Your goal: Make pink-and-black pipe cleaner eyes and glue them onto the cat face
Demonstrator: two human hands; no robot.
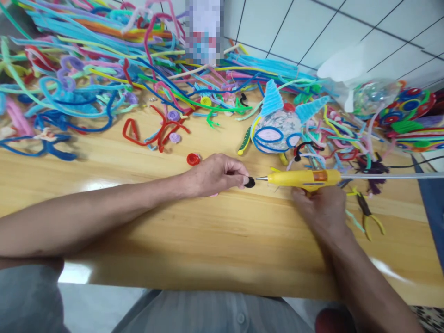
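Between the thumb and fingers of my left hand (220, 175) is a small black fuzzy disc (249, 182), pinched at its edge. My right hand (324, 208) is wrapped round the handle of a yellow hot glue gun (294, 177). A long clear glue stick (388, 175) sticks out of its back end. The metal nozzle points left and sits very close to the disc; whether they touch I cannot tell. Behind the glue gun stands a ball-shaped figure (277, 125) with blue pipe-cleaner ears and blue-ringed eyes. A red coil (193, 159) lies beside my left hand.
Pliers with yellow handles (367, 215) lie right of my right hand. Tangled pipe cleaners (86, 92) cover the back and left of the wooden table (194, 245). Purple coils (174, 115) and a bent red pipe cleaner (161, 129) lie nearer. Decorated balls (405, 106) stand at the back right.
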